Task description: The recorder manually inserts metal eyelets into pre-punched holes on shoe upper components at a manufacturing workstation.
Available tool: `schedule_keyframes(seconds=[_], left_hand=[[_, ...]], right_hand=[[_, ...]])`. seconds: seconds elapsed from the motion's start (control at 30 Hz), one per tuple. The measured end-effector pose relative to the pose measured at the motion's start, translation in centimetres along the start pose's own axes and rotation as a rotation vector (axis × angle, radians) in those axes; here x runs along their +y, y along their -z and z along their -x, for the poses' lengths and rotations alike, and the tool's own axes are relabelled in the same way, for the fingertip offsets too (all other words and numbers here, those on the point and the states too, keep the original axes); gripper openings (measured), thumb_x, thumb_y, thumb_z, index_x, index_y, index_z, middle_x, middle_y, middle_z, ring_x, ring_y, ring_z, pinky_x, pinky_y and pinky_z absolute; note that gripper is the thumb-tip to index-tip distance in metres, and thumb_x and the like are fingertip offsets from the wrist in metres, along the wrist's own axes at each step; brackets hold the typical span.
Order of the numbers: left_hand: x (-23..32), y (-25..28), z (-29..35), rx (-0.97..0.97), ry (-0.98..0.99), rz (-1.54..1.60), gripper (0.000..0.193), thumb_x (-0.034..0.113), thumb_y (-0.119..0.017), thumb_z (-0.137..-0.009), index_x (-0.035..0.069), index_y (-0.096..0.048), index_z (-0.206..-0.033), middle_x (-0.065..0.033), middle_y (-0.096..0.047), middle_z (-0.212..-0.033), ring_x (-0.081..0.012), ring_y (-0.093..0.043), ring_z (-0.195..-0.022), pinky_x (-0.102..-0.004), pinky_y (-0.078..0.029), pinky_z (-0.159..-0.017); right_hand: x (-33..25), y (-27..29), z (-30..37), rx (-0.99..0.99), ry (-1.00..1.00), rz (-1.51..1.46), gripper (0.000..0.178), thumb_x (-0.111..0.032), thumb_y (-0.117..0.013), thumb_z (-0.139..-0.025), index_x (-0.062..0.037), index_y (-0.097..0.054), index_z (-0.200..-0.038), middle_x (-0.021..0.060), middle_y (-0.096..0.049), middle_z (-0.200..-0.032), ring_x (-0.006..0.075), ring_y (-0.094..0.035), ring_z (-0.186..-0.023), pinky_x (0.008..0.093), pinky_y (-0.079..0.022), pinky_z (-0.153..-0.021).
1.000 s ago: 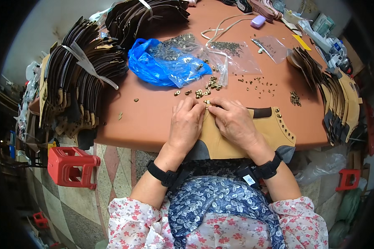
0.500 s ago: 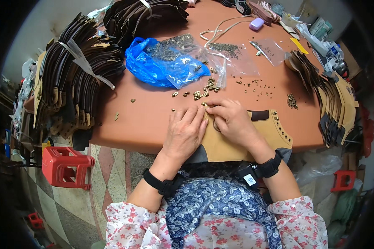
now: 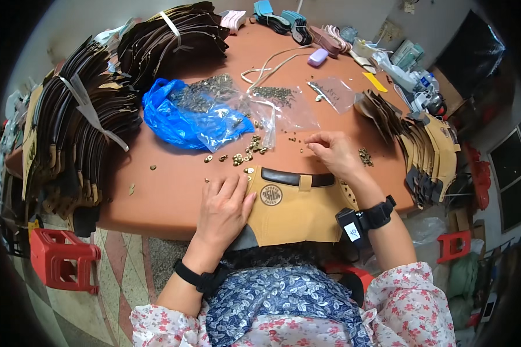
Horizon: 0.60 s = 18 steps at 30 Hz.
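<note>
A tan shoe upper (image 3: 295, 217) with a dark padded collar and a round dark print lies at the near table edge. My left hand (image 3: 224, 202) rests on its left side, fingers stretched fairly flat and thumb along the edge. Brass lace hooks (image 3: 249, 170) sit at the upper's top left corner, beside my fingertips. My right hand (image 3: 334, 151) is above the table beyond the upper, thumb and index finger pinched together near scattered small rivets (image 3: 292, 139). Whatever is in the pinch is too small to make out. Loose brass hooks (image 3: 253, 147) lie between the upper and the bags.
A blue plastic bag (image 3: 171, 118) and clear bags of metal parts (image 3: 278, 95) lie mid-table. Bundled dark uppers (image 3: 78, 130) stand at left, tan uppers (image 3: 431, 150) at right. A small hardware pile (image 3: 364, 157) is beside my right hand. A red stool (image 3: 63, 257) stands on the floor.
My right hand has left the upper's top left corner and moved right toward the small rivets, uncovering the collar and print. The view has shifted, and my left hand stays on the upper.
</note>
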<state>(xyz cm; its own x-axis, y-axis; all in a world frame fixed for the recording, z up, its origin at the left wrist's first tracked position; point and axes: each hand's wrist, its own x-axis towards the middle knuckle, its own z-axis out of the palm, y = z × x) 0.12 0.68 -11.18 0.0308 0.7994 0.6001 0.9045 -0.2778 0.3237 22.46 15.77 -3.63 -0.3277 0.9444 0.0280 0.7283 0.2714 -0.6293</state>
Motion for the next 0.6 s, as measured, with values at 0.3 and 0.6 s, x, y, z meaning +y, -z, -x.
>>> schedule_keyframes(seconds=[0.3,0.6], left_hand=[[0.2,0.0,0.0,-0.006,0.002,0.007,0.037,0.016,-0.075,-0.084,0.0,-0.068,-0.116,-0.0114,-0.065,-0.112,-0.0297,-0.058,-0.097,-0.0418,-0.046,-0.085],[0.1,0.2,0.1,0.001,0.019,0.006,0.037,0.017,-0.075,-0.083,-0.001,-0.068,-0.115,-0.0111,-0.066,-0.111,-0.0297,-0.058,-0.098,-0.0414,-0.046,-0.086]], right_hand=[[1.9,-1.7,-2.3,0.076,0.176,0.23,0.018,-0.012,-0.067,-0.086,-0.0001,-0.074,-0.097,0.0195,-0.073,-0.089,0.0315,-0.07,-0.082,0.0389,-0.054,-0.075],[2.6,-3.3,-3.3,0.109,0.322,0.306,0.011,-0.007,-0.066,-0.082,-0.0007,-0.07,-0.089,0.0183,-0.067,-0.089,0.0374,-0.065,-0.086,0.0443,-0.051,-0.077]])
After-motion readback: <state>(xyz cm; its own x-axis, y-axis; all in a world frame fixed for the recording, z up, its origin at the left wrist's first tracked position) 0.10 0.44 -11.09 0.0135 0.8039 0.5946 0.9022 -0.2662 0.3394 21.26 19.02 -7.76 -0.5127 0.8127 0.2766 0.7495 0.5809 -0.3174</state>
